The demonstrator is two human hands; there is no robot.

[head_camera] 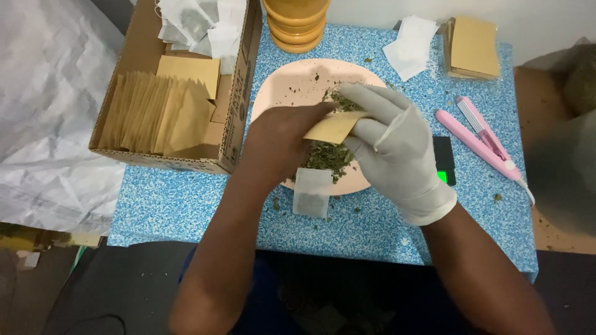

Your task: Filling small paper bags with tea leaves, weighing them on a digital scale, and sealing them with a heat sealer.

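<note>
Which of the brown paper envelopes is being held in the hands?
The brown paper envelope above the pink plate, held between both hands; the others sit stacked in the cardboard box.

a blue speckled worktop (186, 205) carries an open cardboard box (236, 118) at the left, a pale pink plate (279, 87) in the middle, a wooden jar (297, 25) behind it, white sachets (410, 46) and brown envelopes (475, 46) at the back right, a pink sealer (481, 142), a small black scale (444, 161), and one filled sachet (311, 193) leaning over the plate's near rim.

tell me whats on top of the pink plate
On the pink plate lie loose dried green leaves and scattered flecks. A white filter bag overlaps its near rim. Both hands, holding a tan paper envelope, cover the middle, so anything beneath them is hidden.
</note>
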